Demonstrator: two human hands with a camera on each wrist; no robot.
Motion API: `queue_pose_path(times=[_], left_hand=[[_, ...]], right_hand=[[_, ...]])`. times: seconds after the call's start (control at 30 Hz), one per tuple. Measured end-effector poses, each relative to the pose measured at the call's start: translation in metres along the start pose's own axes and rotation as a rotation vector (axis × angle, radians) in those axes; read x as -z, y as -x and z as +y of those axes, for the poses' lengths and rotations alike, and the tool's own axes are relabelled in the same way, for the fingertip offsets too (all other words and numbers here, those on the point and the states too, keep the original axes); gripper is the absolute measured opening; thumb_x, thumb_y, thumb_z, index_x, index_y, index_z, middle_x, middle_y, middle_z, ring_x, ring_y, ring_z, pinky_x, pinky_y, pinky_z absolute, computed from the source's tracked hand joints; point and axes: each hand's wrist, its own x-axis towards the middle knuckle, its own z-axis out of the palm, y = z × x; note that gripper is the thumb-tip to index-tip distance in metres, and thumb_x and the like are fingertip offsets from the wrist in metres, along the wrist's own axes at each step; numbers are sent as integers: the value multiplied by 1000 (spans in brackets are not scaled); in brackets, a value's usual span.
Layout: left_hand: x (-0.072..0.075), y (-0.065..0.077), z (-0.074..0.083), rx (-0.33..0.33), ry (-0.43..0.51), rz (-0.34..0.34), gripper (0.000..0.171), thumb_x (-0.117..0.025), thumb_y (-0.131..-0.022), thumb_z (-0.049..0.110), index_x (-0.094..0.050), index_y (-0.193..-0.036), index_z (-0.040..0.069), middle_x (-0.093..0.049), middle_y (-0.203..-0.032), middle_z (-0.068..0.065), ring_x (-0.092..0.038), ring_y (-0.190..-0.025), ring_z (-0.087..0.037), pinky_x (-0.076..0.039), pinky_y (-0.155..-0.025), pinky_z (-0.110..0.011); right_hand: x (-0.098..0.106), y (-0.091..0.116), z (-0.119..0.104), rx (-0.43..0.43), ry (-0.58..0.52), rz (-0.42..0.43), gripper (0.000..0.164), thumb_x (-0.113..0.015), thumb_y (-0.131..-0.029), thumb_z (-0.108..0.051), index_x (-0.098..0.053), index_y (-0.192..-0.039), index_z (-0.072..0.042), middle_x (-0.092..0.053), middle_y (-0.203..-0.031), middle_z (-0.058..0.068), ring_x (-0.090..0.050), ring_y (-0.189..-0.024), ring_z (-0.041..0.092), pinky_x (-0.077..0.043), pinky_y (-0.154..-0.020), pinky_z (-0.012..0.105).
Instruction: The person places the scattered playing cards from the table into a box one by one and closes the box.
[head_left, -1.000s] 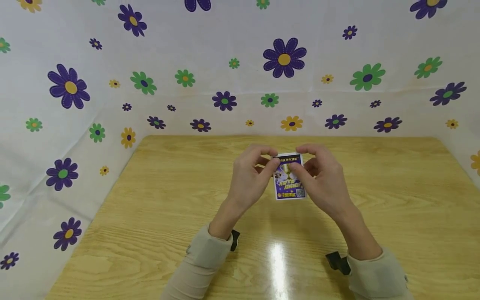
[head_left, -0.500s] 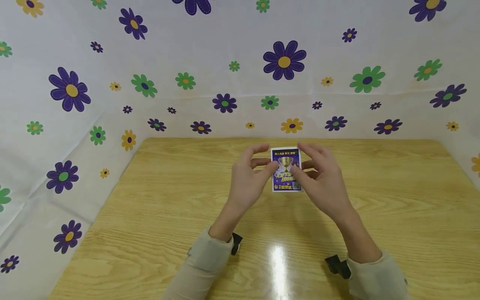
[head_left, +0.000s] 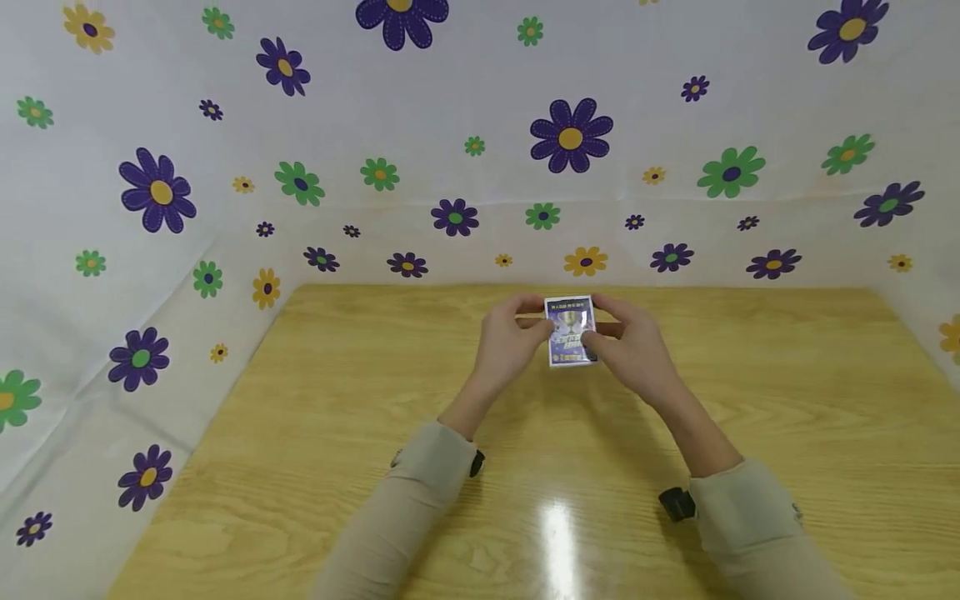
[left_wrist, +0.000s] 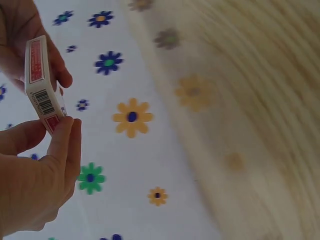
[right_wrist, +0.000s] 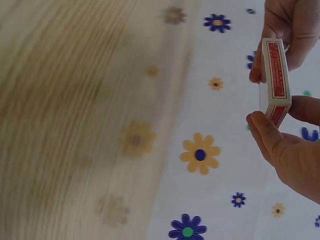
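Observation:
A small flat card box, like a playing-card pack, is held up between both hands over the table. Its face toward me is purple with a gold trophy and yellow lettering. On the left edge my left hand pinches it, thumb in front and fingers behind. My right hand grips the right edge the same way. In the left wrist view the box shows a narrow white side with a red panel and a barcode. Another red-panelled side of the box appears in the right wrist view.
A light wood-grain table lies below the hands. White cloth printed with purple, green and yellow flowers stands behind it and along the sides. Dark wrist devices sit at the sleeve cuffs.
Both hands keep hold of the card box. It was tilted slightly at first, then straightened and moved a little farther away; glare now shows on its face. The head view has shifted slightly.

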Motion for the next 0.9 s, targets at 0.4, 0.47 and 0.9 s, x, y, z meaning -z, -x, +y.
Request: queue_pose_path(times=[0.4, 0.47, 0.9], left_hand=[[-20, -51, -36, 78, -391, -7, 26, -66, -84, -5, -66, -109, -9, -68, -104, -19, -63, -96, -28, -54, -82, -36], [-23, -53, -38, 86, -433, -20, 23, -65, -83, -7, -66, -105, -9, -68, -99, -19, -63, -89, -26, -55, -75, -33], [-35, -51, -41, 89, -627, -50, 31, -56, -88, -6, -66, -118, -7, -68, -114, -20, -67, -101, -30, -56, -86, -37]], right_hand=[[-17, -48, 30, -172, 163, -46, 57, -59, -84, 9, -44, -139, 17, -47, -143, 32, -60, -116, 36, -55, -89, 35], [-19, -50, 34, -194, 186, -57, 57, -58, -83, 9, -45, -138, 17, -48, -141, 33, -59, -113, 34, -55, -87, 34], [-25, -57, 44, -191, 360, -52, 57, -52, -75, 11, -53, -132, 16, -60, -127, 31, -56, -89, 27, -42, -61, 20]])
